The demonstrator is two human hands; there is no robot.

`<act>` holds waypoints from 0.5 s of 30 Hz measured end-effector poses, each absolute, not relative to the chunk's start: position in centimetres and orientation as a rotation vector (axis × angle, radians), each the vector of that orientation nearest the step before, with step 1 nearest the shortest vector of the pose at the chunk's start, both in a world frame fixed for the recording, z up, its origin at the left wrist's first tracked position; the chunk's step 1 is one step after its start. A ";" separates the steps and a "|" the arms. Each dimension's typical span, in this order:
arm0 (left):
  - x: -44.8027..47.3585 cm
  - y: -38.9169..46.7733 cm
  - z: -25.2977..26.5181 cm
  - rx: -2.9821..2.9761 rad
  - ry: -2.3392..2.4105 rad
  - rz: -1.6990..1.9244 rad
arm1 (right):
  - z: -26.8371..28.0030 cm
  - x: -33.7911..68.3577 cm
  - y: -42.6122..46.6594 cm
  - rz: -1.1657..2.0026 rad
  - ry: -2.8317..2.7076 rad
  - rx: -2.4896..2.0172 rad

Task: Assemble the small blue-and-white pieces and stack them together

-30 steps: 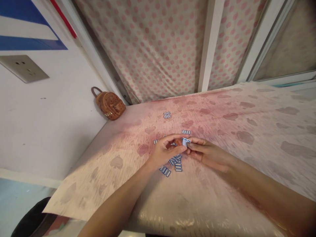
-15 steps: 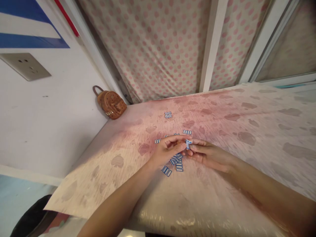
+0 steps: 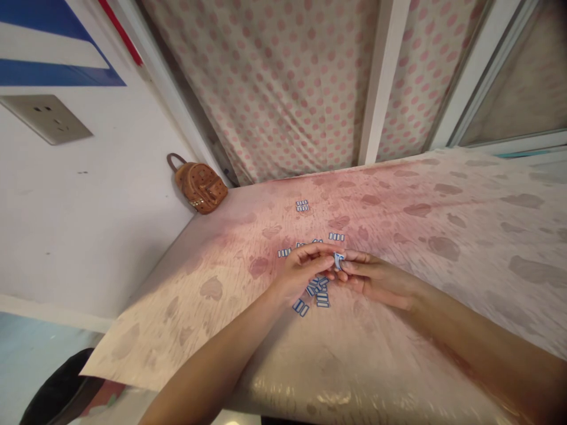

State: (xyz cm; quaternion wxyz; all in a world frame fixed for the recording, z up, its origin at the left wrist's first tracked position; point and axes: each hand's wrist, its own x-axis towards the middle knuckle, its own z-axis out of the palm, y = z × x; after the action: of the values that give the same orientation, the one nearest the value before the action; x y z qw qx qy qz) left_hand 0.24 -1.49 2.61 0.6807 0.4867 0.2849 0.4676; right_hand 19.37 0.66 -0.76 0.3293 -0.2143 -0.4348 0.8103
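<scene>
Between the fingertips of both hands is a small blue-and-white piece (image 3: 339, 261), folded or curved; its exact kind is too small to make out. My left hand (image 3: 303, 265) pinches it from the left, and my right hand (image 3: 370, 274) grips it from the right, thumb on top. Under and around the left hand lie several flat blue-edged pieces with white bars, among them a loose pile (image 3: 318, 287). One such piece (image 3: 300, 307) rests nearer me, and another (image 3: 336, 236) lies just beyond the hands. The left hand hides part of the group.
Two barred pieces (image 3: 302, 205) lie together farther back on the patterned tablecloth (image 3: 398, 360). A small brown backpack-shaped bag (image 3: 201, 186) leans by the wall at the left. Behind the table hangs a dotted curtain (image 3: 283, 88). A wall socket (image 3: 46, 120) is at the left.
Almost nothing differs. Both hands keep hold of the small blue-and-white piece, which has turned very slightly between the fingers.
</scene>
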 end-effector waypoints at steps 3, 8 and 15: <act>0.3 -1.5 2.5 1.071 0.651 1.058 | -0.8 19.4 0.7 2.118 -1.143 -0.583; 0.3 -1.5 2.4 1.052 0.634 1.042 | -0.9 19.4 0.7 2.126 -1.149 -0.592; 0.4 -1.3 2.1 1.041 0.652 1.038 | -0.8 19.4 0.7 2.120 -1.170 -0.598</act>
State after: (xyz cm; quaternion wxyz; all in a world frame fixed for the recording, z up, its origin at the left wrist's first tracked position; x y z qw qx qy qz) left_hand 0.35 -1.34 2.08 0.6937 0.4662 0.2919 0.4649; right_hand 19.38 0.73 -0.78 0.3180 -0.2272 -0.4448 0.8059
